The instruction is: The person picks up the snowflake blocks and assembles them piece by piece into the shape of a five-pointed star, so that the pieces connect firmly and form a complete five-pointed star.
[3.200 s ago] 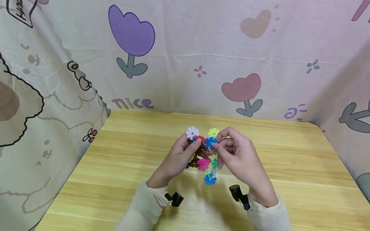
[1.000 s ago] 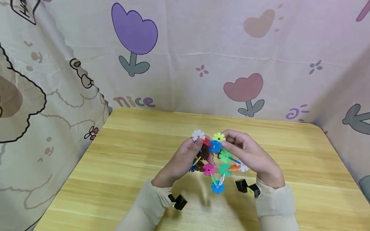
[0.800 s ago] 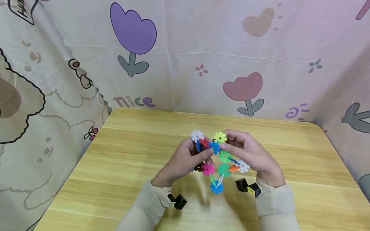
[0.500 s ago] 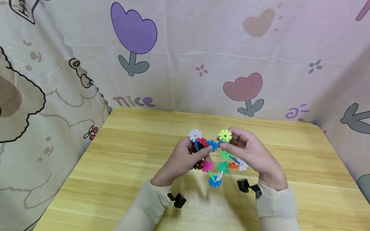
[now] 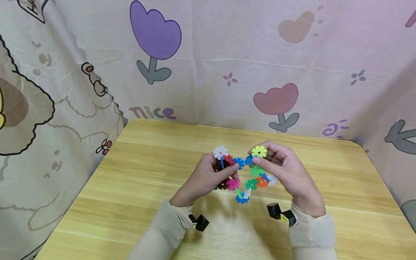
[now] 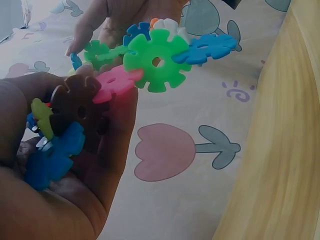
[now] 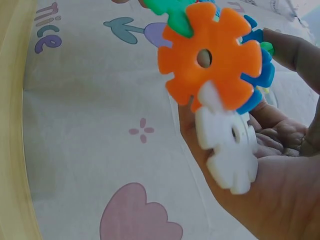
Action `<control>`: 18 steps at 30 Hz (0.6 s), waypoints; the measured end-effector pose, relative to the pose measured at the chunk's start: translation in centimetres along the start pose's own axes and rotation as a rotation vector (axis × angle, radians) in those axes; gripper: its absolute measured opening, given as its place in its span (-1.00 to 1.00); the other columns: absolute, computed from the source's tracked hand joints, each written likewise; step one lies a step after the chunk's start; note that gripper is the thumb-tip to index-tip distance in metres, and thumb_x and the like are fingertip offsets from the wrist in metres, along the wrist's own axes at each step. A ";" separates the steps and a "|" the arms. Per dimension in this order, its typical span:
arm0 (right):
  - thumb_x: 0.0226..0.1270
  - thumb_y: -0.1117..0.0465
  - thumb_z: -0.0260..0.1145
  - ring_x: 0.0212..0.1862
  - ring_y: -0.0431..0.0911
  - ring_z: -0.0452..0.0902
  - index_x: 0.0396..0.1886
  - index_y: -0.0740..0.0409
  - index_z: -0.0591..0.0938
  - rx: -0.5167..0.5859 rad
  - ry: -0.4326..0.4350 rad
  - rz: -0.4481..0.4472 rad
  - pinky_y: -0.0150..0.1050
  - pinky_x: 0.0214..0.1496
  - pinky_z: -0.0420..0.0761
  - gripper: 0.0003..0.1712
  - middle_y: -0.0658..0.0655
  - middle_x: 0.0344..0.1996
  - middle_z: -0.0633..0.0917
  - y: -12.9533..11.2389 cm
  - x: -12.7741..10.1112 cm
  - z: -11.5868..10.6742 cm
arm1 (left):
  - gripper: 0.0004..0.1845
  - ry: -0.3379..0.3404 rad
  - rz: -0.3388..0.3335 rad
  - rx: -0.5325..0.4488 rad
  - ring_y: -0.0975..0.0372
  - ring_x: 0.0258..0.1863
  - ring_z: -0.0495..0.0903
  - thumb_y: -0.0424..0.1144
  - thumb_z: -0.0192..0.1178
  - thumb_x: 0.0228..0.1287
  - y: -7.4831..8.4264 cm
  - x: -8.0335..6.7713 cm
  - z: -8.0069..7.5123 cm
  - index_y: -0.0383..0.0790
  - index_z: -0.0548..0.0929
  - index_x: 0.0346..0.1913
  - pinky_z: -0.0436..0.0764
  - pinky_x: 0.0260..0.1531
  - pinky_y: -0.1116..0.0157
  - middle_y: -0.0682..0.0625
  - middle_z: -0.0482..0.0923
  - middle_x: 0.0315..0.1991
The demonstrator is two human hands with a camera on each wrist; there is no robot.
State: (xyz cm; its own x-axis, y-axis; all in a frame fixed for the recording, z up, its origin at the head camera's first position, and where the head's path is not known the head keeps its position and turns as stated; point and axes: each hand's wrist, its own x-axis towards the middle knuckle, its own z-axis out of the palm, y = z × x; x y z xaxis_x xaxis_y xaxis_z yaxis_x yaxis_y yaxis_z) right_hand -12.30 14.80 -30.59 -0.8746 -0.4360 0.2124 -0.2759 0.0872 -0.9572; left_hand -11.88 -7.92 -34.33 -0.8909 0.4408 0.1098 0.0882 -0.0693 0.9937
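Since half a second ago the right hand (image 5: 286,169) has drawn its end of the snowflake-disc chain (image 5: 242,177) a little to the right and up, so the yellow-green disc (image 5: 259,151) now stands farther from the white disc (image 5: 220,152) on the left side. Both hands hold the chain in the air above the wooden bench (image 5: 130,187), well clear of its surface. The left hand (image 5: 208,177) has its grip curled round the left cluster, thumb on the blue disc (image 5: 238,163), with the brown disc (image 6: 75,107) and pink disc (image 6: 117,82) against its fingers in the left wrist view. The right hand's grip pinches the yellow-green disc, while the orange disc (image 7: 210,57) and another white disc (image 7: 230,145) lie against its palm. A flower-printed cloth (image 5: 208,65) hangs behind the bench.
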 end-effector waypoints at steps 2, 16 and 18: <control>0.34 0.32 0.26 -0.28 0.06 0.57 -0.06 0.29 0.57 0.006 -0.004 -0.001 -0.25 -0.17 0.63 -0.79 0.25 -0.27 0.62 0.0 0.0 0.1 | -0.83 -0.009 0.016 -0.007 0.12 -0.51 0.58 -0.24 0.20 0.34 0.0 0.0 -0.1 -0.32 0.60 -0.23 0.67 -0.50 0.26 -0.15 0.65 -0.43; 0.32 0.37 0.27 -0.31 0.06 0.56 -0.09 0.28 0.57 0.025 0.012 -0.009 -0.26 -0.26 0.64 -0.81 0.25 -0.28 0.63 -0.2 0.0 0.6 | -0.87 -0.011 0.078 -0.046 0.05 -0.38 0.66 -0.29 0.17 0.36 0.2 -0.1 0.1 -0.33 0.59 -0.19 0.71 -0.37 0.12 -0.18 0.67 -0.40; 0.31 0.38 0.28 -0.33 0.06 0.56 -0.09 0.27 0.58 0.029 0.022 -0.014 -0.26 -0.29 0.63 -0.81 0.26 -0.29 0.63 -0.2 0.1 0.8 | -0.87 -0.002 0.079 -0.051 0.05 -0.37 0.66 -0.31 0.17 0.36 0.3 -0.2 0.1 -0.33 0.60 -0.18 0.71 -0.35 0.11 -0.17 0.67 -0.39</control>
State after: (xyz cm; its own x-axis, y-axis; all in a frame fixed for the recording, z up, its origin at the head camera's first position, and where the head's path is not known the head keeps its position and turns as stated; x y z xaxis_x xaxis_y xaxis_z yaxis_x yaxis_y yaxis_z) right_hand -11.99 14.04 -30.50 -0.8794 -0.4168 0.2301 -0.2772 0.0553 -0.9592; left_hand -11.63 -7.94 -34.10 -0.8813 0.4338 0.1875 0.1351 -0.1488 0.9796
